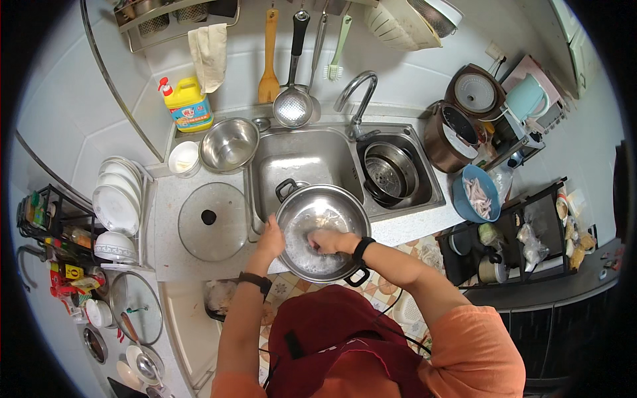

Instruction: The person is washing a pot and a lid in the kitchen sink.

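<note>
A stainless steel pot [323, 199] with black side handles is tilted over the front edge of the sink [298, 144], its inside wet with suds. My left hand [271, 239] grips the pot's left rim. Inside the pot, my right hand [331, 242] is curled against the bottom; whether it holds a cloth or sponge is hidden by the fingers. A glass lid [213, 238] with a black knob lies on the counter left of the sink. In the right basin rests a steel steamer pot [390, 171].
A steel bowl [230, 144], a white bowl [184, 159] and a yellow detergent bottle [189, 107] stand behind the lid. The faucet [358, 109] arches behind the sink. Plates [117, 204] fill a rack at left. A rice cooker [450, 139] and a blue basin [475, 194] are at right.
</note>
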Demonstrator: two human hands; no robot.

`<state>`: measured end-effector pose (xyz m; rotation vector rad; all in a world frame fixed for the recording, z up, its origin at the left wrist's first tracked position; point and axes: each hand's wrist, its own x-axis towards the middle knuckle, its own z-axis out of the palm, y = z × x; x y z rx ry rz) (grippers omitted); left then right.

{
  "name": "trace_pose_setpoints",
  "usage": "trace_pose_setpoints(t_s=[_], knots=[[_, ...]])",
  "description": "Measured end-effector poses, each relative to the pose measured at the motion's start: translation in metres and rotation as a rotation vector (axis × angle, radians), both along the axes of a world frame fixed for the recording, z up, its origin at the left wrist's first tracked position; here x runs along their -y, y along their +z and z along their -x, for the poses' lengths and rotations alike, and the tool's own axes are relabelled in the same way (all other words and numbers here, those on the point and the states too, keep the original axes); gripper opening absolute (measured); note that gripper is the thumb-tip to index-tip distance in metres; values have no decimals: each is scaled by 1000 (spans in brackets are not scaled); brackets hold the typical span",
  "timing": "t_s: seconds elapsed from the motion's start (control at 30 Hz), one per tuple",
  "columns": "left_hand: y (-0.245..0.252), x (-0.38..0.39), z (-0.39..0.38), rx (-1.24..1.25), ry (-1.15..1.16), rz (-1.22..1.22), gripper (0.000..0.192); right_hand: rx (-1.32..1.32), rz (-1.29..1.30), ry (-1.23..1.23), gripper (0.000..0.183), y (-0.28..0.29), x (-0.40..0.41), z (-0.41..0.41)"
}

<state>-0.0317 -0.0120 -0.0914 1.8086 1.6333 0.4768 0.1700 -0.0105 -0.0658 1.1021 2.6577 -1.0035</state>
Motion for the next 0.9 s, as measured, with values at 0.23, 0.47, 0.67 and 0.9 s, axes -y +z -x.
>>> trace_pose_setpoints(t_s=[0.23,0.47,0.67,0.9], knots=[[32,0,-6,52,1,108,56,-647,200,-991,27,10,-33,-2],[22,8,-11,111,35,37,63,-935,386,-1412,9,-8,-48,48],[24,7,-12,174,32,32,60,-873,235,-1357,11,-12,-52,48],[19,4,-11,171,23,31,57,-871,109,-1404,7,-26,-55,46]])
